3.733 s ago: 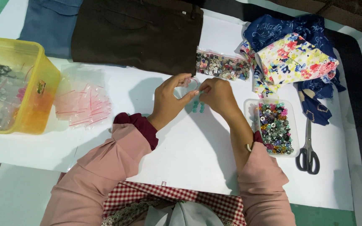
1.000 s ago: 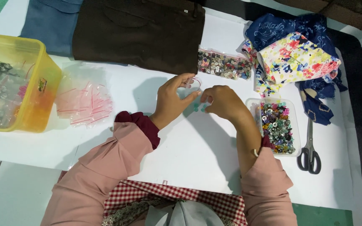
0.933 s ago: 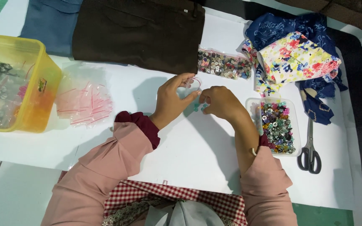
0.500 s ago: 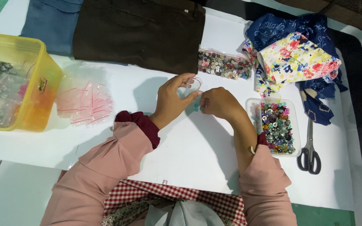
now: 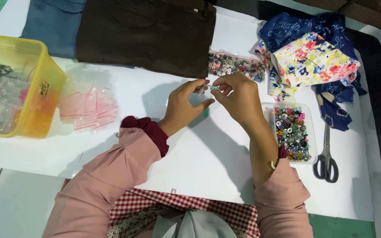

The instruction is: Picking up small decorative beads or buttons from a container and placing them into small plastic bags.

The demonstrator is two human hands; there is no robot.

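Both hands meet above the middle of the white table (image 5: 111, 150). My left hand (image 5: 186, 103) holds a small clear plastic bag (image 5: 198, 98) open between thumb and fingers. My right hand (image 5: 239, 97) pinches a small teal button (image 5: 214, 87) at the bag's mouth. A clear tray of mixed coloured buttons (image 5: 293, 132) sits just right of my right forearm. Another bag of buttons (image 5: 234, 66) lies just beyond the hands.
A yellow plastic bin (image 5: 27, 83) with bagged items stands at the left, with a pile of small clear bags (image 5: 89, 108) beside it. Dark brown cloth (image 5: 146, 33) and blue cloth (image 5: 51, 22) lie at the back. Floral and navy fabrics (image 5: 309, 61) and black scissors (image 5: 326, 161) sit at the right.
The hands stay together over the same spot. My right hand has brought a small teal button up to the top of the clear bag.
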